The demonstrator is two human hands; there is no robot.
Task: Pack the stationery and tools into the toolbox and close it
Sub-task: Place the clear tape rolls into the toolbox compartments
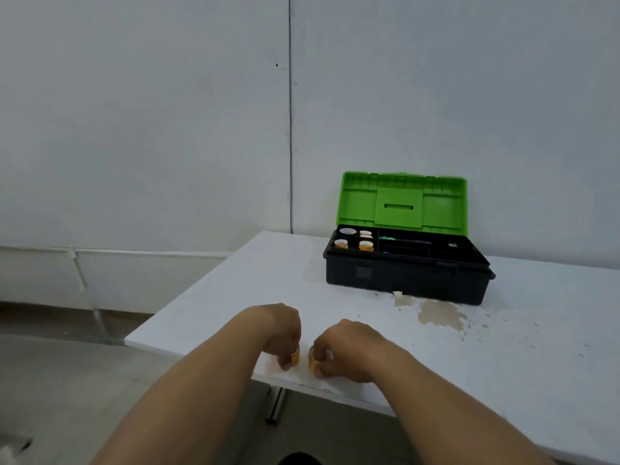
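A black toolbox (pixel 402 280) stands at the back of the white table (pixel 536 347) with its green lid (pixel 402 203) raised against the wall. Its tray holds several tape rolls (pixel 365 245) in the left compartments and dark tools in the long slots. Near the table's front edge, my left hand (pixel 283 330) is closed on a small orange tape roll (pixel 295 357). Right beside it, my right hand (pixel 345 347) grips a second orange tape roll (pixel 313 360). Both rolls are mostly hidden by my fingers and rest on or just above the tabletop.
Brownish stains (pixel 439 315) and specks mark the tabletop in front of the toolbox. The table's left corner (pixel 129 340) drops off to the grey floor, with a metal leg (pixel 276 407) under the front edge. A white wall stands directly behind.
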